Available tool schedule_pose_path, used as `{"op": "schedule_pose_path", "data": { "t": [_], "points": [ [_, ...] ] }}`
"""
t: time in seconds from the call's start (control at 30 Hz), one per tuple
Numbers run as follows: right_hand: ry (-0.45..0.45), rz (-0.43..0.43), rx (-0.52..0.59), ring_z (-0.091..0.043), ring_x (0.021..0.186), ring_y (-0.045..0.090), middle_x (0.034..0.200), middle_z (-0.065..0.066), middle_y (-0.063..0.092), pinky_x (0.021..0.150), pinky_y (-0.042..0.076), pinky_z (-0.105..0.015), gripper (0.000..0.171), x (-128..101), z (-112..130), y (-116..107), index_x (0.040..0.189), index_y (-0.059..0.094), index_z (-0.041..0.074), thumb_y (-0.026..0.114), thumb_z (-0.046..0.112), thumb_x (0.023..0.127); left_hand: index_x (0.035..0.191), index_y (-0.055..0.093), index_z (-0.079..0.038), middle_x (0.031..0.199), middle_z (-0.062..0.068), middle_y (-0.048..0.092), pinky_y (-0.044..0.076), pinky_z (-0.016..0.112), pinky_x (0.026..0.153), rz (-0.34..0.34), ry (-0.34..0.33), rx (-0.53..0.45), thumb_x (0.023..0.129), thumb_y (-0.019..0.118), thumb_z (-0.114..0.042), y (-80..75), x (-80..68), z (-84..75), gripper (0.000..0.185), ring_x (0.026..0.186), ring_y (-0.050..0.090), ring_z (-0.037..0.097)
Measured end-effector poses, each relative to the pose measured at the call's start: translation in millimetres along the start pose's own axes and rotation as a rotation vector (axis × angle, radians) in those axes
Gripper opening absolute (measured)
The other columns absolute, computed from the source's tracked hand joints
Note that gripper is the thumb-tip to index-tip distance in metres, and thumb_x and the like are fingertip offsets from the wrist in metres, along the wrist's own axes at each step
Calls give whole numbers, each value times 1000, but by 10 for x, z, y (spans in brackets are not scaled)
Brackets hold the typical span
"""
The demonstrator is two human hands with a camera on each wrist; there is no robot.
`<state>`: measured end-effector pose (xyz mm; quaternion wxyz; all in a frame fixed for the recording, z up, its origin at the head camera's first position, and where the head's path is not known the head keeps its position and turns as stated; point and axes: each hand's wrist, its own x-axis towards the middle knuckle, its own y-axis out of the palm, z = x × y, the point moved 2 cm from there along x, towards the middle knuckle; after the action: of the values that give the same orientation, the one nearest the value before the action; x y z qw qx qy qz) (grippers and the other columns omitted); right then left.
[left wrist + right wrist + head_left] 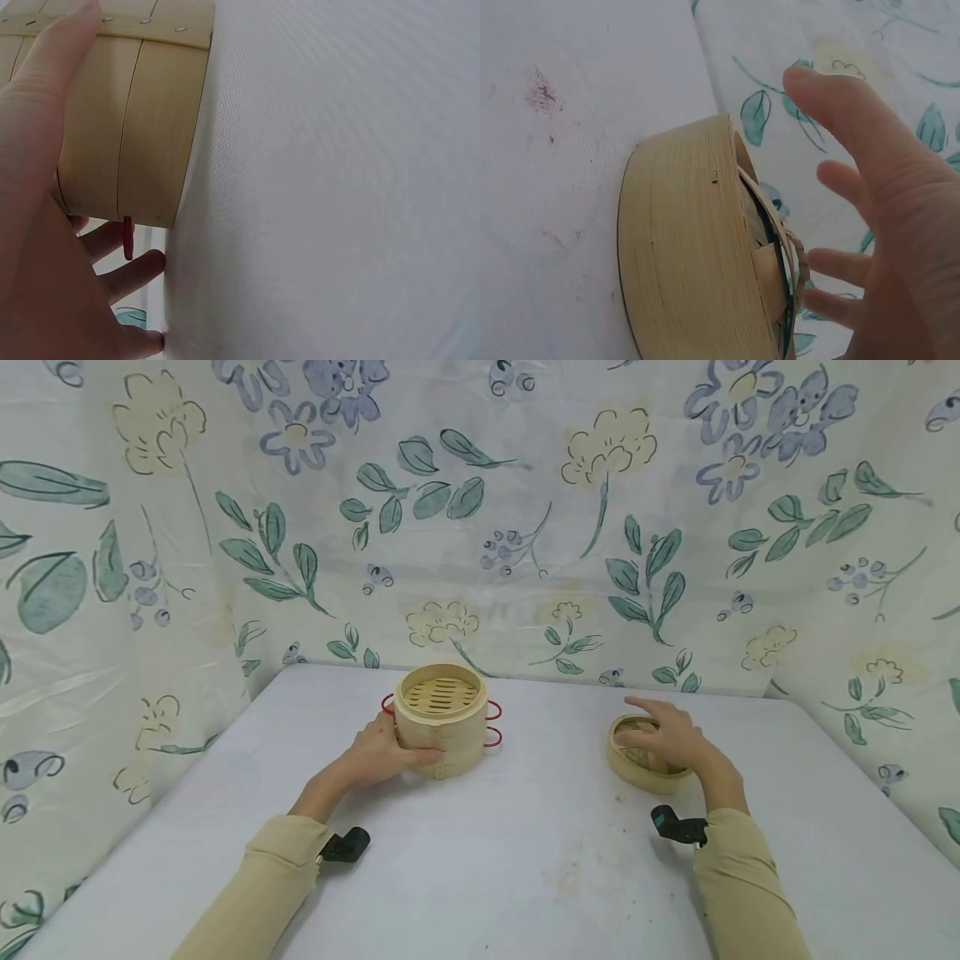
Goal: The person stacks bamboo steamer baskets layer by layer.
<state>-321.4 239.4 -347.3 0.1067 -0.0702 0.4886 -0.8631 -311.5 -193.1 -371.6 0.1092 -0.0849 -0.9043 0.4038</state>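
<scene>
A bamboo steamer point(442, 735) of stacked tiers, with a slatted base visible inside its top and red loops on its sides, stands on the table left of the middle. My left hand point(386, 750) holds its left side, the thumb across the front wall and the fingers reaching behind; in the left wrist view the thumb lies over the riveted bamboo band. A round bamboo lid point(647, 777) with a woven top rests on the table to the right. Over it hovers my right hand point(667, 735), fingers spread and apart from the rim; the right wrist view shows nothing gripped.
The white table point(487, 860) carries reddish-brown smudges point(567, 870) in front of the lid. Floral cloth point(525, 543) hangs along the back and both sides. Each forearm bears a black wrist camera point(347, 845).
</scene>
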Motion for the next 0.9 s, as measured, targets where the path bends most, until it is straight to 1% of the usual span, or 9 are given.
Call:
{"op": "schedule_pose_path", "data": {
  "t": [0.1,0.2,0.3,0.4,0.47,0.63,0.9],
  "points": [
    [31,39,3,-63,138,10,157,-32,16,98,9,-85,83,-16,-1,12,154,32,12,62,54,90,140,43,-18,130,8,63,47,52,96,-2,0,0,76,80,-53,2,0,11,82,117,58,29],
    [71,79,11,-63,138,6,158,-33,9,99,9,-84,85,-35,-7,26,155,29,14,62,55,89,139,44,-17,128,9,63,47,52,94,-3,-1,1,76,80,-53,0,-6,8,81,116,59,29],
    [101,93,12,-61,139,3,158,-34,6,100,9,-83,86,-55,-16,39,156,29,15,63,54,87,139,44,-17,128,9,63,47,52,94,-2,-1,0,76,80,-53,-5,-13,-6,80,116,59,30],
    [111,92,-2,-60,139,3,157,-34,7,99,8,-84,87,-70,-22,55,155,30,15,64,55,86,139,44,-18,129,9,63,47,52,94,0,-7,-5,76,80,-52,-6,-15,-14,81,116,58,30],
    [118,93,-16,-59,140,4,157,-34,8,100,10,-83,87,-72,-36,70,154,31,14,65,57,85,139,43,-17,129,10,62,47,53,94,1,-7,-4,76,80,-53,-6,-16,-17,81,117,58,31],
    [109,105,-29,-61,138,5,155,-35,8,100,20,-80,89,-58,-83,97,153,32,12,67,57,84,141,42,-15,131,11,61,45,54,96,8,-13,9,77,78,-55,-4,-22,-27,83,118,57,32],
    [103,111,-40,-61,137,6,155,-36,9,99,23,-80,90,-38,-81,103,153,31,12,67,57,83,145,38,-17,135,10,58,44,55,100,14,-40,-9,76,79,-56,1,-25,-20,89,123,55,32]
  ]
}}
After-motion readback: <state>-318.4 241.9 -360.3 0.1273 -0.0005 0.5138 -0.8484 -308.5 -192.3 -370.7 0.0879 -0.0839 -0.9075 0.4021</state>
